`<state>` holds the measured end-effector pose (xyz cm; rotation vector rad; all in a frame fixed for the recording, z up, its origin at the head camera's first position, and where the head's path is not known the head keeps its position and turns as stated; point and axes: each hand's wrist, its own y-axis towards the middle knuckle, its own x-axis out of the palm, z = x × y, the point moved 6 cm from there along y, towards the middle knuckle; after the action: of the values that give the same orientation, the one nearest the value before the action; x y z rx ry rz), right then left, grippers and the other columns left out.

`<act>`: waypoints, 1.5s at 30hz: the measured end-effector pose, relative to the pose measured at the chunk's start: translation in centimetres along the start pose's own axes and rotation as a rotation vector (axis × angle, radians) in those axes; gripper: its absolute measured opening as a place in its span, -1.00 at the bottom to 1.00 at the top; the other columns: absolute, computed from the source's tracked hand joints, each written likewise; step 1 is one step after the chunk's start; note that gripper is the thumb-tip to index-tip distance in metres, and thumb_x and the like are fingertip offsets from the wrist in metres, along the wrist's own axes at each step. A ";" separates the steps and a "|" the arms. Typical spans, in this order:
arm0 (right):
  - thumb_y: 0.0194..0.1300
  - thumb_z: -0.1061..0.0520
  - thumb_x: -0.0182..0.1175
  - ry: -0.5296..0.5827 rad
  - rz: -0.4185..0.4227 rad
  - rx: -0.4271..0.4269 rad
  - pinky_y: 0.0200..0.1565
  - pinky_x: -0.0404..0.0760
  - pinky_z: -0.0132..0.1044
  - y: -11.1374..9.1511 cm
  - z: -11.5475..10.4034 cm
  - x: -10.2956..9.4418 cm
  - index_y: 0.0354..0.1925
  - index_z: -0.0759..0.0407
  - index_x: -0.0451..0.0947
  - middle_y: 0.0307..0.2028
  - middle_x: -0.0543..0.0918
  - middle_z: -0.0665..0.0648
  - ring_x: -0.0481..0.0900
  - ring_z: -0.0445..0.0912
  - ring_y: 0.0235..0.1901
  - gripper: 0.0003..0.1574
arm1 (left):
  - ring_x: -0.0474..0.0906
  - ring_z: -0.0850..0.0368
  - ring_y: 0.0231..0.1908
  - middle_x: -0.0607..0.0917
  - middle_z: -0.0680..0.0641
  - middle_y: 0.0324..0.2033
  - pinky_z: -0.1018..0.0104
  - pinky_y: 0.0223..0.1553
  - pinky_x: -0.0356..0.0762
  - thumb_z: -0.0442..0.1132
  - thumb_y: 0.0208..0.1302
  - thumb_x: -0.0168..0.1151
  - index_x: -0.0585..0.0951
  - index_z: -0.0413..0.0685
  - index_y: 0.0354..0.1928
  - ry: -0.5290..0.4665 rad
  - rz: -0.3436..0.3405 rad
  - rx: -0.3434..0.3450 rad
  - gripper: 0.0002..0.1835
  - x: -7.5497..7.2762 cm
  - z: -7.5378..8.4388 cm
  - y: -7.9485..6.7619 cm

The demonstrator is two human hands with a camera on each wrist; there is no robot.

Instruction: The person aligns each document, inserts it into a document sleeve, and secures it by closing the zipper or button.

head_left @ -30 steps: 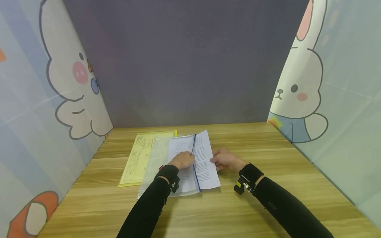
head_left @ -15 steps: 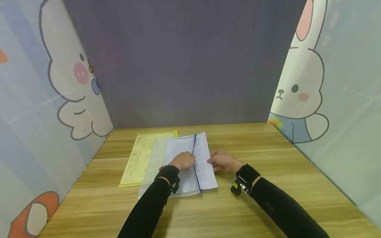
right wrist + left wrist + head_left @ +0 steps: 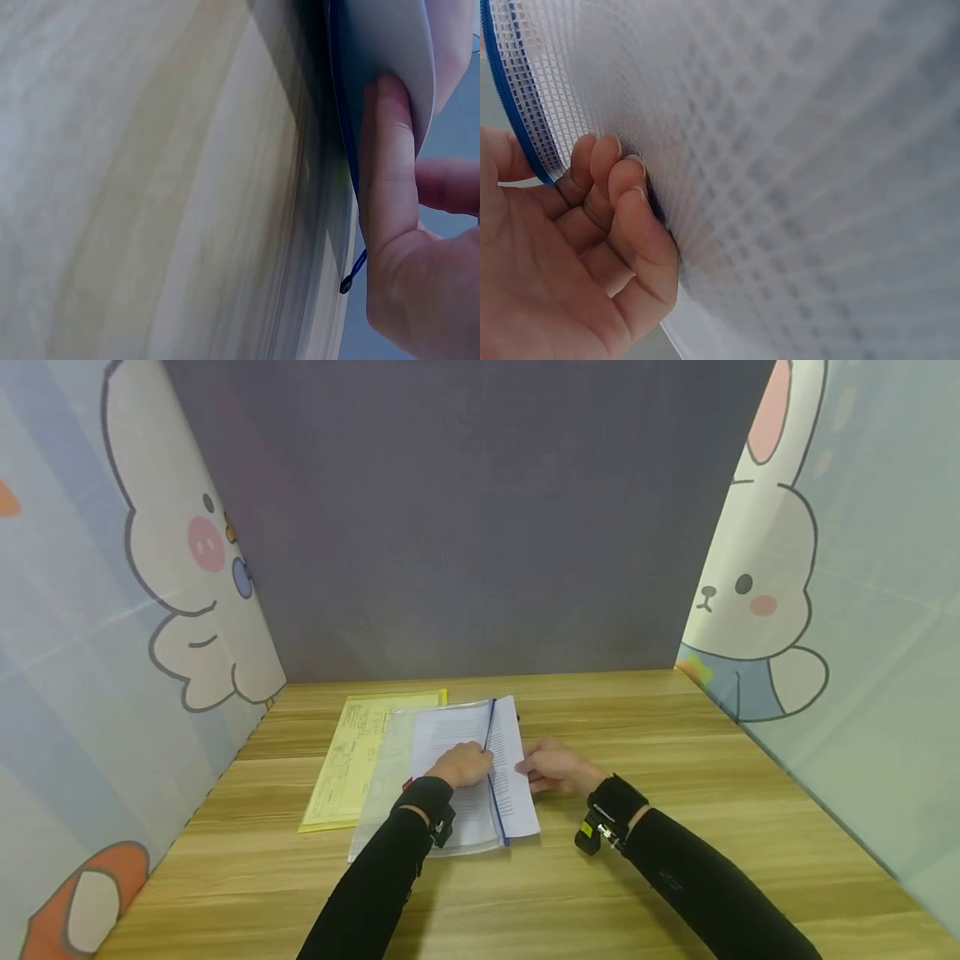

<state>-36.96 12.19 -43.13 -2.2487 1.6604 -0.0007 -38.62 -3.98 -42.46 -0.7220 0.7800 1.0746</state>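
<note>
A clear mesh zip pouch (image 3: 392,756) with a blue zipper (image 3: 496,814) lies at the middle of the table. Printed paper (image 3: 522,816) is partly inside it, with a strip sticking out past the zipper on the right. My left hand (image 3: 461,765) grips the pouch's opening edge; in the left wrist view its curled fingers (image 3: 634,202) press the mesh (image 3: 795,150). My right hand (image 3: 557,766) pinches the paper's right edge. The right wrist view has its fingers (image 3: 394,157) under the paper (image 3: 409,52), beside the pouch's blue edge and a dark zipper pull (image 3: 346,285).
A yellow pouch (image 3: 333,777) with a written sheet in it lies to the left, partly under the mesh pouch. The wooden table (image 3: 675,777) ends at a dark back panel (image 3: 480,527), with printed rabbit curtains at both sides.
My right hand has moved left with the paper, so the strip outside the zipper has become narrower. My left hand has stayed in place on the pouch's edge.
</note>
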 end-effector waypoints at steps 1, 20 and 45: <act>0.40 0.39 0.11 0.002 -0.003 -0.001 -0.24 0.75 -0.18 0.0 0.0 0.1 0.04 0.54 0.51 -0.21 0.72 0.32 0.74 0.01 -0.30 -0.71 | 0.51 -0.04 -0.25 0.59 -0.14 -0.24 0.09 -0.19 0.49 -0.05 0.55 -0.21 0.56 -0.36 0.18 0.000 0.001 -0.001 -0.45 0.0 0.0 0.0; 0.38 0.40 0.13 0.018 -0.008 -0.006 -0.19 0.75 -0.15 0.6 0.0 1.4 0.05 0.54 0.50 -0.19 0.73 0.33 0.76 0.04 -0.26 -0.70 | 0.51 -0.04 -0.24 0.58 -0.14 -0.25 0.08 -0.17 0.50 -0.06 0.52 -0.20 0.57 -0.36 0.14 0.002 0.001 0.016 -0.47 -0.2 -0.1 0.0; 0.32 0.47 0.08 0.020 0.017 -0.002 -0.33 0.73 -0.29 1.4 -0.5 3.7 -0.25 0.44 0.52 -0.44 0.58 0.15 0.64 -0.09 -0.44 -0.92 | 0.50 -0.05 -0.29 0.55 -0.15 -0.29 0.14 -0.26 0.45 -0.08 0.54 -0.21 0.57 -0.33 0.04 -0.035 -0.026 0.020 -0.52 -0.4 0.0 0.3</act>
<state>-37.17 8.29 -43.78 -2.2429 1.6903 -0.0169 -39.04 -4.08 -42.12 -0.6926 0.7485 1.0517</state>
